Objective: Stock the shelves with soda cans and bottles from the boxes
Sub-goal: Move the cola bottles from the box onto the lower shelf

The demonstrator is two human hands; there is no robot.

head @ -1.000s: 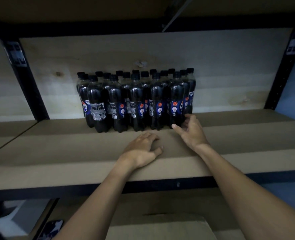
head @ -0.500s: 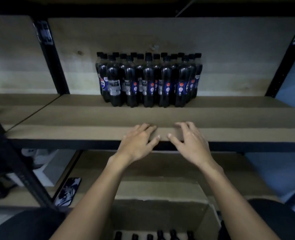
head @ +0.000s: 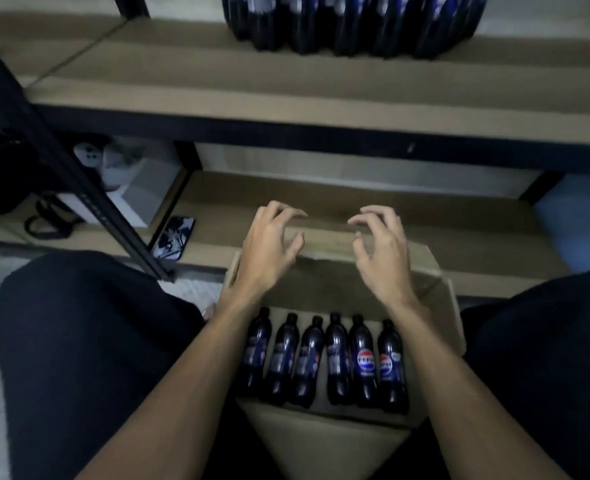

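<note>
"Cardboard box [head: 321,441] nearest the lens, between the person's knees. What's in it?"

"Six Pepsi bottles [head: 335,362], dark with black caps, lying side by side in one row across the near part of the box. The far part shows only bare cardboard."

"And the hands?"

"Both are above the box's far side, just past the bottle caps. The left hand [head: 269,247] and right hand [head: 381,251] each have loosely curled fingers, gripping nothing and touching no bottle."

"Beyond them?"

"A lower shelf [head: 477,220] with what looks like a phone [head: 174,237] lying beside a black upright [head: 61,161]. Above it is the upper shelf board [head: 217,95], where a tight block of shelved bottles [head: 352,26] stands upright towards the back — only their lower halves are in frame."

"So how far along?"

"Well under way, by my reading. One block is shelved, six bottles are left in this box, and bare board lies in front of and beside the stocked group. No cans are visible. The next step looks like reaching down for the row."
</note>
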